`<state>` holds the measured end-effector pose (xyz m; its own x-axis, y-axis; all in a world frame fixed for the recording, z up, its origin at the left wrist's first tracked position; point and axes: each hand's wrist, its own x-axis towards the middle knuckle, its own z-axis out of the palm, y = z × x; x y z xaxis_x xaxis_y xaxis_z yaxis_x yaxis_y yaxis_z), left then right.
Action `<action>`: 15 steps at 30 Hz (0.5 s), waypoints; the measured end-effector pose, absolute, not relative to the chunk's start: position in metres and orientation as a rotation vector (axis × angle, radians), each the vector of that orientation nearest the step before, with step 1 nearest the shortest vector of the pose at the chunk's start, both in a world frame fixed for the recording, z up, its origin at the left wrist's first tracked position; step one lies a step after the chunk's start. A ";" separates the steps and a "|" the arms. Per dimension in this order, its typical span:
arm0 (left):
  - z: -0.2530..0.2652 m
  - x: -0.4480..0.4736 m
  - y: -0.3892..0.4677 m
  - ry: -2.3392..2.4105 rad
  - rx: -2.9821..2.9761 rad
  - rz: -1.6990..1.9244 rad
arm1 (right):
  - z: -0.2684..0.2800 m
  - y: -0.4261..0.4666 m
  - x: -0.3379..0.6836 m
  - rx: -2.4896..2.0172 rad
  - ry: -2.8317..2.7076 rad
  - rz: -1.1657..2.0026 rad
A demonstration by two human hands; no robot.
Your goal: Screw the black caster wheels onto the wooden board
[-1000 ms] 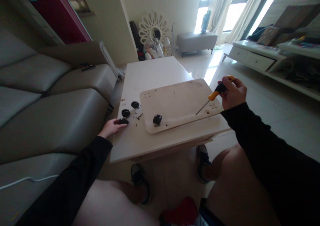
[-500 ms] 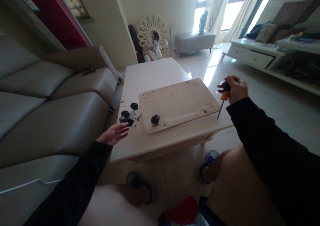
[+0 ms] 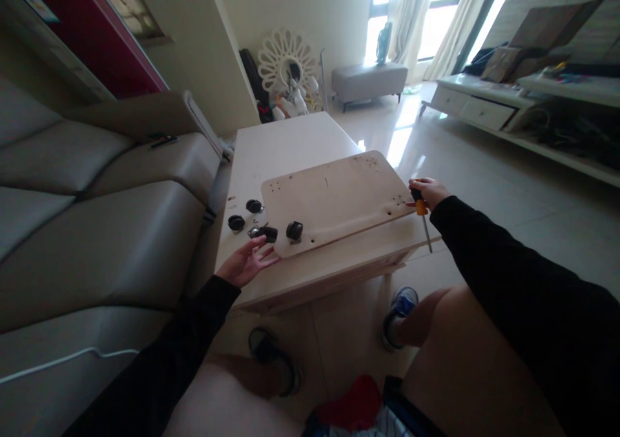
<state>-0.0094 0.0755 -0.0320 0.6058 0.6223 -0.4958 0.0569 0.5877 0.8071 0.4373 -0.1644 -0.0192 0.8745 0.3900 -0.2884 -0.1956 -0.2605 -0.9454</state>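
A black caster wheel [image 3: 269, 233] with a shiny metal part is pinched by the fingertips of my left hand [image 3: 246, 261], over the near-left corner of a wooden board [image 3: 334, 198]. The board has rounded corners and groups of small holes. Another caster [image 3: 294, 231] stands on its near-left corner. In my right hand [image 3: 431, 193] is a screwdriver [image 3: 422, 208] with an orange and black handle, its shaft pointing down beside the board's right end. Two more casters, one nearer [image 3: 236, 223] and one farther [image 3: 253, 206], lie left of the board.
The board lies on a white table [image 3: 285, 137]. A grey sofa [image 3: 101, 243] runs along the left. My legs and shoes are below the table's near edge. Farther back are a grey bench [image 3: 369, 82] and a white low cabinet [image 3: 477, 111].
My left hand has moved right, bringing the caster from the table toward the board's corner. My right hand has come lower and inward with the screwdriver. The view has shifted slightly.
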 end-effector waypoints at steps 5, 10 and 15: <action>-0.033 0.005 0.071 0.963 0.948 0.404 | -0.028 -0.159 0.441 -1.823 -0.153 0.578; -0.031 0.013 0.066 0.964 0.820 0.499 | -0.036 -0.160 0.451 -1.865 -0.139 0.567; -0.031 0.014 0.067 0.938 0.718 0.529 | -0.050 -0.163 0.452 -1.886 -0.164 0.645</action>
<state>0.0140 0.0666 -0.0308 0.4970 0.6850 -0.5327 -0.1008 0.6553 0.7486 0.4519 -0.1634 -0.0500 0.8431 0.4029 -0.3561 -0.1836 -0.4067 -0.8949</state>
